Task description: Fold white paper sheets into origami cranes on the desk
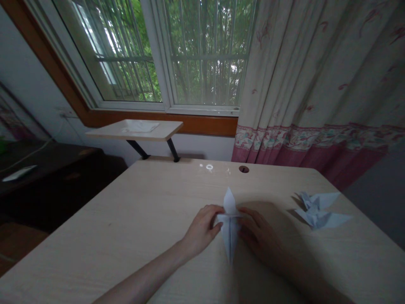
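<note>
Pale desk [148,207], folded paper [227,228] between left grip [201,227] and right grip [260,236], both pinching its sides.

Dim indoor shot, underexposed overall. Daylight from window [205,71] at upper center; brightest bits are the gaps in the greenery, some near-white. Curtain [303,67] upper right dull. Cabinet [63,169] at left sinks to near black. Worktop [136,219] evenly gray-beige, soft shadow right of center. Right hand [261,236] clearly darker than left hand [201,228]. Folded paper [230,232] pale, readable, fine creases soft. Wide-angle lens: window lines lean, edges stretched. Mild softness throughout; lower right murky.
</note>
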{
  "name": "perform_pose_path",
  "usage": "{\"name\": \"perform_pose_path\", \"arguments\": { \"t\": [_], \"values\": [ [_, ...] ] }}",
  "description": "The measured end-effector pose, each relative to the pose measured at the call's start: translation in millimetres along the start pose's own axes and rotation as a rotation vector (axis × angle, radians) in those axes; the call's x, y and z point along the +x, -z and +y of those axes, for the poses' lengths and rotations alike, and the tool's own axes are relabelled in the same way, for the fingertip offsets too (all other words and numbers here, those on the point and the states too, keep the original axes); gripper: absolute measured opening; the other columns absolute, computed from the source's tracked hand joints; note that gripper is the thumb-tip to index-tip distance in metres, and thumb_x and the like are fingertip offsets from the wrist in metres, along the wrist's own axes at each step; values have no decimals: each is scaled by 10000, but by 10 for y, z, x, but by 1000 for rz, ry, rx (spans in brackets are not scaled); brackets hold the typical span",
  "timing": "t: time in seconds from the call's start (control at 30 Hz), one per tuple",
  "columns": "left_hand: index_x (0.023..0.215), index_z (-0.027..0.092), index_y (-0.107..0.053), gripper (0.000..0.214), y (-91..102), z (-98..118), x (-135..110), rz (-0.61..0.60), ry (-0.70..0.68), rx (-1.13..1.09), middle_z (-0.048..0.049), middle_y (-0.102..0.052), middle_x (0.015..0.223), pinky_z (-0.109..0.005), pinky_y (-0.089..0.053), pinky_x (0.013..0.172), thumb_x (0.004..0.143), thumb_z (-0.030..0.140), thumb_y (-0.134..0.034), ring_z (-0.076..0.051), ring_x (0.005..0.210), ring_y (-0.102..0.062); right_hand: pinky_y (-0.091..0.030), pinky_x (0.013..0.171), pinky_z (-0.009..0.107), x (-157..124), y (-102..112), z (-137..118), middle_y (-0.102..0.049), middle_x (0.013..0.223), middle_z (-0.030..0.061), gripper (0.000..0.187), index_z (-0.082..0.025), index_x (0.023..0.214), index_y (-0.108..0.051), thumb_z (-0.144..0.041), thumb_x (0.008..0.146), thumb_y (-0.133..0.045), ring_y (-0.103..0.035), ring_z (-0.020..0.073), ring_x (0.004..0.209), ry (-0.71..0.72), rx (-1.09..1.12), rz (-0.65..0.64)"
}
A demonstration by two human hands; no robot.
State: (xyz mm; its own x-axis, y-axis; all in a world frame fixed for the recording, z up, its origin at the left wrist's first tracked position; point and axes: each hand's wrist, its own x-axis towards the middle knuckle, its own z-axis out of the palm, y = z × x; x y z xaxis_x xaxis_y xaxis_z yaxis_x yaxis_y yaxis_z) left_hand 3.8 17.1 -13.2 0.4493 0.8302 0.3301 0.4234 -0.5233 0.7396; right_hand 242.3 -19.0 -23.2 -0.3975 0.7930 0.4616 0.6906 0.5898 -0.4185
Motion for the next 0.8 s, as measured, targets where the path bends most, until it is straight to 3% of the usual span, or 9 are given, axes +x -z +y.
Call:
{"name": "perform_pose_path", "arguments": {
  "t": [0.2,0.4,0.57,0.8],
  "values": [
    [1028,229,-618,336,24,57,10,-1,-15,-11,-50,-673,1069,-382,-475,928,756,63,-511,-231,1030,-611,-561,892,455,-54,-114,89,-679,1098,77,273,-267,1120,-577,-171,873,-511,-656,269,1020,-51,79,52],
    [944,227,-665,391,29,86,6,2,-75,-61,-40,-676,1066,-361,-473,952,711,6,-442,-208,1045,-613,-532,952,447,-24,2,-4,-673,1171,92,360,-237,1213,-573,-121,888,-469,-629,243,1091,32,42,3],
    [893,220,-688,274,27,93,10,-4,-85,-30,-42,-679,1016,-347,-488,917,795,46,-501,-205,1004,-616,-502,995,450,20,150,-75,-648,1283,79,444,-249,1270,-601,-84,887,-447,-590,230,1179,117,27,-88],
    [918,208,-681,64,4,79,6,-38,-108,51,-53,-684,1044,-334,-499,925,870,179,-652,-206,1011,-619,-481,1020,451,30,85,-68,-652,1303,58,368,-253,1301,-611,-209,950,-511,-598,233,1187,91,-40,-125]
  ]
}}
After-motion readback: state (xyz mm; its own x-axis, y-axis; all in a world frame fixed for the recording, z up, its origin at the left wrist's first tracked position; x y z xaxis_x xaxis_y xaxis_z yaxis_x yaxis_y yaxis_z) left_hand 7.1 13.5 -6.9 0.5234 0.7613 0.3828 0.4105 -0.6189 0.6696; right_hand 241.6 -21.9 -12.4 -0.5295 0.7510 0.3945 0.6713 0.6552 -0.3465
